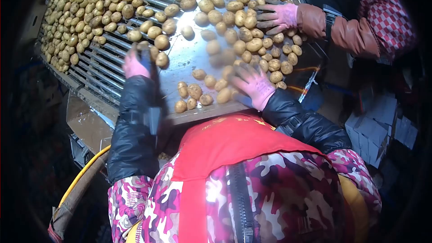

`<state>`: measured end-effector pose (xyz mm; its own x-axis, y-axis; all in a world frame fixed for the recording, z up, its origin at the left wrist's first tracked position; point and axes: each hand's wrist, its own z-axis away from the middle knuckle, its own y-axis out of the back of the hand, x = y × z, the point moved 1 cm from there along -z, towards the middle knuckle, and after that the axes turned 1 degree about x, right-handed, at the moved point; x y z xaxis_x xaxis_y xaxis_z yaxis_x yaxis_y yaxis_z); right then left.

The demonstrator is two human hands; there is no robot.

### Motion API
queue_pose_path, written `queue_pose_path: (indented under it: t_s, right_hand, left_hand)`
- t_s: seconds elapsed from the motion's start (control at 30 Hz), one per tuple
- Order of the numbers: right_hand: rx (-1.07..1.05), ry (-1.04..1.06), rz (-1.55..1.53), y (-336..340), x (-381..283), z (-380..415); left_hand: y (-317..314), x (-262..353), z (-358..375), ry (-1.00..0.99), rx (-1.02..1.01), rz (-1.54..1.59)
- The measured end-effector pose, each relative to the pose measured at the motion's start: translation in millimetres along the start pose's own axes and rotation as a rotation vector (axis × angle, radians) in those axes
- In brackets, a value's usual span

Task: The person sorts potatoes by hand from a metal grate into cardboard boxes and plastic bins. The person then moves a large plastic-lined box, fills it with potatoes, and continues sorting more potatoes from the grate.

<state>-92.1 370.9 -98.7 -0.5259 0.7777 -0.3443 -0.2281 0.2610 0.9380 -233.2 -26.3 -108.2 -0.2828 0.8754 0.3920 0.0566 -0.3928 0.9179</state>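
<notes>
Head view: potatoes [162, 42] heaped on bars [100, 63], upper left, and scattered over the metal surface [173, 80], centre; your right hand [255, 83] spread open among them; your left hand [135, 65] beside others, grip unclear; keep palms low, clear of the co-worker's hand [285, 16], upper right.

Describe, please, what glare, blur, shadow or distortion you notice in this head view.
Head view: bright glare on the metal sheet; motion blur on the right hand and on some potatoes just beyond it; deep shadow around the pale boxes; wide-angle curving, with blackened corners.
</notes>
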Motion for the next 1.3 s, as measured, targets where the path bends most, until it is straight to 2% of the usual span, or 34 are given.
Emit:
queue_pose_path:
  t_s: [0.03, 0.07, 0.1, 0.13, 0.2, 0.27, 0.33, 0.4, 0.47, 0.5, 0.53, 0.6, 0.67, 0.73, 0.77, 0.8, 0.87, 0.9, 1.0, 1.07, 1.13, 1.23, 1.3]
  right_hand:
    - [0.034, 0.029, 0.023, 1.0, 2.8, -9.3]
    - [0.073, -0.022, 0.012, 5.4, 4.0, -22.6]
    - [0.112, -0.072, 0.001, 14.9, 4.7, -39.8]
    - [0.147, -0.12, -0.009, 23.5, 5.8, -58.8]
    - [0.266, -0.115, 0.029, 39.1, 8.6, -101.0]
    - [0.275, -0.11, 0.024, 46.7, 4.7, -147.9]
    - [0.13, -0.093, 0.121, 56.3, -4.7, -189.6]
    - [-0.129, -0.174, 0.206, 52.6, -13.4, -226.2]
    - [-0.139, -0.17, 0.275, 34.5, -13.6, -250.5]
    - [-0.268, -0.169, 0.34, 46.6, -27.8, -254.9]
    - [-0.233, -0.134, 0.319, 35.7, -30.2, -255.5]
    - [-0.161, -0.07, 0.285, 15.9, -30.9, -251.6]
    - [-0.221, -0.028, 0.247, 12.3, -28.6, -246.1]
    - [-0.303, 0.002, 0.228, 29.8, -31.3, -246.0]
    - [-0.362, -0.005, 0.231, 39.2, -30.5, -249.2]
    - [-0.343, 0.031, 0.272, 41.6, -22.6, -251.7]
    - [-0.113, 0.098, 0.133, 32.5, -10.5, -243.3]
    - [-0.14, 0.085, 0.208, 34.8, -14.5, -246.5]
    - [-0.054, 0.016, 0.312, 7.7, -22.3, -253.4]
    - [0.04, 0.013, 0.308, 3.1, -38.3, -253.2]
    - [-0.243, 0.042, 0.295, 33.0, -56.9, -260.1]
    - [-0.364, 0.101, -0.165, 33.9, -68.0, -258.5]
    - [-0.385, 0.049, -0.395, 51.1, -72.5, -277.1]
  left_hand:
    - [-0.1, 8.1, 9.9, -0.152, 0.01, 0.007]
    - [8.7, 30.8, 26.3, -0.17, -0.13, 0.018]
    - [4.6, 39.7, 46.0, -0.25, -0.18, -0.036]
    - [-6.0, 43.1, 64.8, -0.38, -0.11, -0.143]
    - [6.7, 62.9, 102.5, -0.526, -0.177, -0.178]
    - [-0.6, 49.6, 127.8, -0.61, -0.188, -0.128]
    - [15.4, 39.2, 136.2, -0.522, -0.185, -0.214]
    - [41.3, 29.7, 133.2, -0.397, -0.193, -0.338]
    - [42.7, -12.7, 126.7, -0.236, -0.022, -0.297]
    - [47.7, -33.9, 123.0, -0.193, 0.054, -0.326]
    - [55.3, -50.1, 120.9, -0.151, 0.129, -0.354]
    - [69.9, -69.6, 123.9, 0.033, 0.153, -0.375]
    - [64.8, -90.5, 139.4, 0.075, 0.198, -0.36]
    - [63.8, -89.3, 157.0, 0.009, 0.109, -0.445]
    - [62.1, -90.9, 158.4, 0.013, 0.1, -0.388]
    - [60.3, -90.8, 155.3, 0.032, 0.095, -0.403]
    - [60.6, -86.1, 154.0, 0.079, 0.09, -0.437]
    - [60.6, -85.9, 154.3, 0.096, 0.081, -0.459]
    - [54.4, -99.3, 155.2, 0.1, 0.04, -0.486]
    - [57.9, -88.5, 150.3, 0.173, -0.011, -0.489]
    - [66.8, -74.4, 148.7, 0.205, -0.028, -0.478]
    - [71.9, -70.6, 148.7, 0.222, -0.043, -0.438]
    - [72.1, -69.9, 149.7, 0.233, -0.048, -0.406]
